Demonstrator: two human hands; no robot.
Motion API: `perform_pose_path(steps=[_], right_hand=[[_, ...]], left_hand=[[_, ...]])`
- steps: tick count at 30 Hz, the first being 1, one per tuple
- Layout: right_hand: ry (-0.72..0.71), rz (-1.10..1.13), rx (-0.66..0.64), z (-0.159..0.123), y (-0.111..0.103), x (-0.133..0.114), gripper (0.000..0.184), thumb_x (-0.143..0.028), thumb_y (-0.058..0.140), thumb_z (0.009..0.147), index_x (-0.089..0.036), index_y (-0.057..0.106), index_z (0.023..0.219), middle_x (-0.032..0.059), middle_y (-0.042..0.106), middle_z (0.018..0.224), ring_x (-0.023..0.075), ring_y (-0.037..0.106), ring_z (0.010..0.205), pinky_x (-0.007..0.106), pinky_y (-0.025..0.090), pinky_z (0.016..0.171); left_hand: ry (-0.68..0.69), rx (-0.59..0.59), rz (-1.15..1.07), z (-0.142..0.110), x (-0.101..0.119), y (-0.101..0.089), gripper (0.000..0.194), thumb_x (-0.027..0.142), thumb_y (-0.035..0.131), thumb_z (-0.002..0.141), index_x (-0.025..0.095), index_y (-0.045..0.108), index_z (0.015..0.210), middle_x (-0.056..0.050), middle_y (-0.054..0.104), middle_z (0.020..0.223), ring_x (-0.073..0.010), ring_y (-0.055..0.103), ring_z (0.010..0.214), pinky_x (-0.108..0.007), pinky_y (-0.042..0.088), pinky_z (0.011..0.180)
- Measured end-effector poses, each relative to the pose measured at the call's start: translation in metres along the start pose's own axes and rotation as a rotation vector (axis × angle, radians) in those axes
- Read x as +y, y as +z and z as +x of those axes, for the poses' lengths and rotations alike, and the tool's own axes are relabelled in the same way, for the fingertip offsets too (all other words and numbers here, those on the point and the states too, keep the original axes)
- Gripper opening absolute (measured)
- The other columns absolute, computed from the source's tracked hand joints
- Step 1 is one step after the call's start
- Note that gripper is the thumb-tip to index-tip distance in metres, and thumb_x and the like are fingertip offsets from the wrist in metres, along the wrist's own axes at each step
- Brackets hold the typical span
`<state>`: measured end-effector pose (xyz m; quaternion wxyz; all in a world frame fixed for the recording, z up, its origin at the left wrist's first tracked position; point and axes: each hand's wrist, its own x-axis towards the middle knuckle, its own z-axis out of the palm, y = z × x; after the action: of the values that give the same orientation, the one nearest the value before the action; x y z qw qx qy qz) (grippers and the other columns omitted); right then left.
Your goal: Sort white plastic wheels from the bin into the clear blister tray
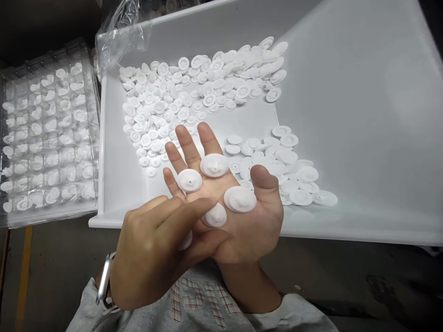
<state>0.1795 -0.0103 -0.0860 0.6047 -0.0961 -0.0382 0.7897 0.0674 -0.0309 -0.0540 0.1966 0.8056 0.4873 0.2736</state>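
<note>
My right hand [251, 223] is palm up with its fingers spread, holding several white plastic gears on it. One gear [214, 165] lies at the base of the fingers, another [189, 180] near the little finger, and an overlapping pair [240, 199] by the thumb. From the left, my left hand [152, 244], with a watch [104, 281] at its wrist, reaches across the palm. Its index finger and thumb are closed about a gear [215, 215] there. A further gear [185, 240] shows partly beneath the left hand's fingers.
Behind my hands is a large white bin [346, 138]. A big heap of gears [166, 97] fills its far left, with a smaller pile [287, 170] nearer me. Clear compartment trays [51, 221] of white parts stand left. Clear plastic film [121, 37] hangs over the bin's corner.
</note>
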Motion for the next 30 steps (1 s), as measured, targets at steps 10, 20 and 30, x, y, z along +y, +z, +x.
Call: perform_pose_path(steps=[10,20,30], right_hand=[[-0.006,-0.001,0.016,0.001,0.001,0.002,0.056,-0.051,0.028,0.091,-0.022,0.045,0.135,0.0015,0.05,0.143,0.0144,0.049,0.131,0.032,0.039,0.11],[0.005,-0.058,0.027,0.001,0.002,0.001,0.052,-0.042,0.031,0.085,-0.025,0.05,0.13,-0.0011,0.05,0.143,0.0129,0.05,0.129,0.034,0.037,0.111],[0.005,-0.138,0.044,0.002,0.003,0.002,0.048,-0.04,0.029,0.087,-0.028,0.054,0.125,-0.0049,0.057,0.136,0.0104,0.051,0.128,0.032,0.037,0.111]], left_hand=[[-0.073,0.086,-0.046,-0.004,-0.003,0.001,0.027,0.03,0.075,0.074,0.02,0.063,0.097,0.007,0.057,0.064,-0.002,0.047,0.057,-0.014,0.041,0.054],[-0.097,0.17,-0.075,-0.005,-0.013,-0.005,0.025,0.017,0.073,0.075,0.021,0.064,0.098,0.007,0.049,0.061,-0.0013,0.039,0.054,-0.015,0.036,0.051],[-0.105,0.224,0.048,-0.001,-0.018,0.004,0.028,0.018,0.071,0.077,0.021,0.065,0.104,0.007,0.058,0.068,-0.0014,0.046,0.059,-0.014,0.041,0.059]])
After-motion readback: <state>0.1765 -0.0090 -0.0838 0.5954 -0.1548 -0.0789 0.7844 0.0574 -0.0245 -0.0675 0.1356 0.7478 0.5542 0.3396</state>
